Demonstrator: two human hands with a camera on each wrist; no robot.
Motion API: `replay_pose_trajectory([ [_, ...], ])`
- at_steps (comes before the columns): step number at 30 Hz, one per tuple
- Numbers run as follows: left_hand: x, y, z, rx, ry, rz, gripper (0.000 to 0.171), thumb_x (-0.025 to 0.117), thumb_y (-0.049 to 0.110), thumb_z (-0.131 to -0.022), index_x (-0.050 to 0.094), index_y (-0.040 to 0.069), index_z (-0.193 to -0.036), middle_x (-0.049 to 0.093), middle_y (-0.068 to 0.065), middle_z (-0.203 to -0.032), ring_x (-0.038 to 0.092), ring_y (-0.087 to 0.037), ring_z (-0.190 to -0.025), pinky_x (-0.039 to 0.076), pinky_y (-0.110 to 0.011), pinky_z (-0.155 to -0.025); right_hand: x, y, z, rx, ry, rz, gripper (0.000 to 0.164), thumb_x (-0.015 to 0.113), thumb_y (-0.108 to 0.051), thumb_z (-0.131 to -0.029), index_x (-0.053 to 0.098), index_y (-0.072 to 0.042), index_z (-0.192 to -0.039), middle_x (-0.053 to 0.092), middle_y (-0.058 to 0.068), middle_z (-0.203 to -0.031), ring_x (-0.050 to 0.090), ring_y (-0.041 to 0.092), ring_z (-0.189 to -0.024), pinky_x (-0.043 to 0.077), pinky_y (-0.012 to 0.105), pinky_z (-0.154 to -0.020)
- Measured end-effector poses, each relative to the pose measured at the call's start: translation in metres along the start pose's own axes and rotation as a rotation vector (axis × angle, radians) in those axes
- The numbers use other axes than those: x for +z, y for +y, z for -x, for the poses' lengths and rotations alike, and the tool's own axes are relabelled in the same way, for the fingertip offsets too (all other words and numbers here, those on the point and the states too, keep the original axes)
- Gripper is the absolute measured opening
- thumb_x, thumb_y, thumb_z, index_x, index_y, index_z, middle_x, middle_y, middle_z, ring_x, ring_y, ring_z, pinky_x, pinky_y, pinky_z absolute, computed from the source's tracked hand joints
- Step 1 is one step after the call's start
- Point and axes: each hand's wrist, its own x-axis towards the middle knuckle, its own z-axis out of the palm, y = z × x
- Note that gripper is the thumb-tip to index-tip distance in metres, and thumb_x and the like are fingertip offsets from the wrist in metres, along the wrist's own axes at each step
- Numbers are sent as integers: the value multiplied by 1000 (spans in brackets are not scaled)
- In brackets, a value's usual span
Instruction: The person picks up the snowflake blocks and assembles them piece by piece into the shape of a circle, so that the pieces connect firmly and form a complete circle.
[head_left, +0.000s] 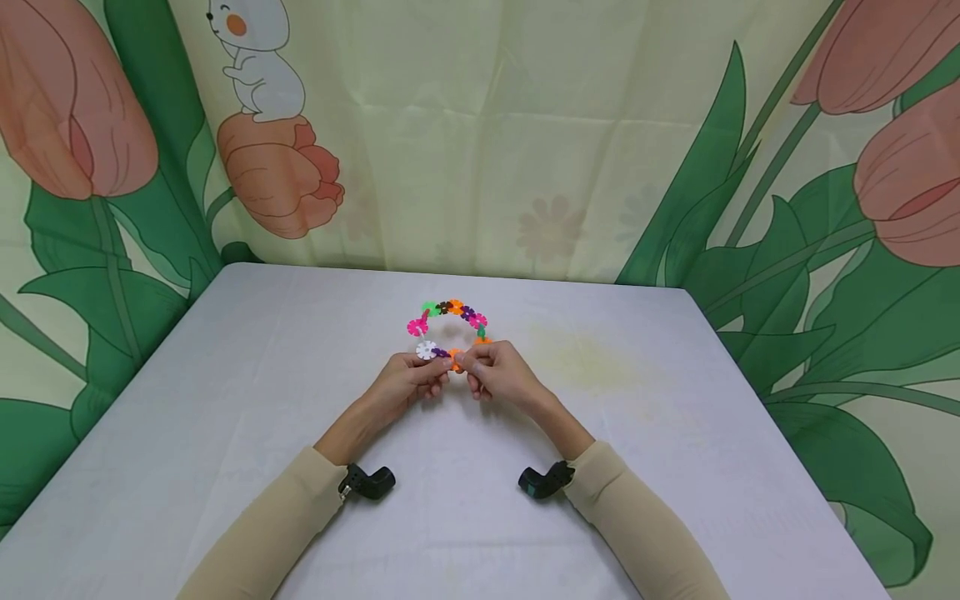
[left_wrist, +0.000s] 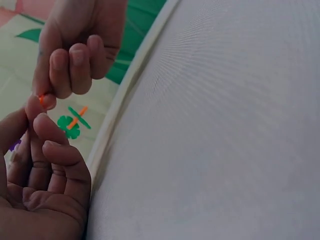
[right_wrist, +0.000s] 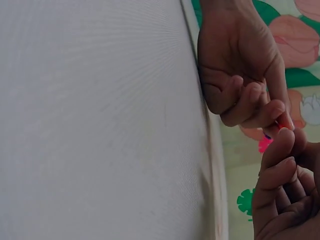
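Colorful plastic snowflake discs, slotted edge to edge, form a ring (head_left: 456, 307) above the middle of the table. My left hand (head_left: 408, 379) pinches the ring's near side, beside a purple disc (head_left: 440, 352) and a white disc (head_left: 426, 350). Opposite it, my right hand (head_left: 501, 371) pinches an orange disc (head_left: 455, 359) between thumb and forefinger. Both hands' fingertips meet at this disc, which they mostly cover in the wrist views. A green disc (left_wrist: 73, 133) hangs past the fingers in the left wrist view; another view of green (right_wrist: 246, 201) appears in the right wrist view.
A white cloth covers the table (head_left: 450, 517), with a faint yellowish stain (head_left: 592, 358) right of the hands. Behind it hangs a curtain (head_left: 480, 150) printed with tulips and a white animal. Black devices (head_left: 369, 482) are strapped to both wrists.
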Motion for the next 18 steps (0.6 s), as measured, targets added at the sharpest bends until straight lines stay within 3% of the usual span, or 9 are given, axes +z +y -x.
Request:
replay_pose_trajectory([
  [8, -1, 1, 2, 3, 1, -9, 20, 66, 15, -104, 72, -2, -98, 69, 8, -72, 58, -6, -64, 47, -19, -61, 0, -4, 3, -54, 73, 139, 35, 65, -30, -106, 72, 4, -97, 60, 0, -58, 54, 14, -48, 42, 25, -47],
  [11, -1, 0, 2, -3, 7, -9, 21, 67, 16, -104, 72, -3, -99, 69, 8, -73, 58, -6, -64, 47, -19, -61, -4, -5, 3, -95, 209, 122, 36, 66, -30, -106, 73, 4, -96, 61, 4, -57, 55, 16, -46, 41, 25, -45],
  [14, -1, 0, 1, -6, 9, -6, 23, 67, 16, -104, 71, -6, -102, 70, 7, -73, 58, -6, -64, 46, -19, -61, -9, -4, 2, -93, 419, 119, 35, 64, -30, -107, 75, 3, -98, 64, 10, -65, 56, 19, -52, 40, 25, -49],
  [16, -2, 0, 1, -9, 6, -12, 24, 67, 16, -104, 70, -7, -103, 69, 7, -73, 57, -6, -64, 45, -19, -61, -13, -3, 1, -30, 525, 141, 31, 62, -27, -107, 75, 0, -103, 68, 11, -77, 58, 16, -62, 42, 24, -55],
  [18, -2, 0, 2, -11, 6, -17, 24, 68, 16, -104, 70, -8, -103, 69, 7, -73, 57, -6, -64, 43, -20, -61, -17, -1, 0, 71, 540, 133, 28, 60, -25, -107, 74, -2, -113, 70, 12, -91, 58, 15, -67, 46, 23, -60],
])
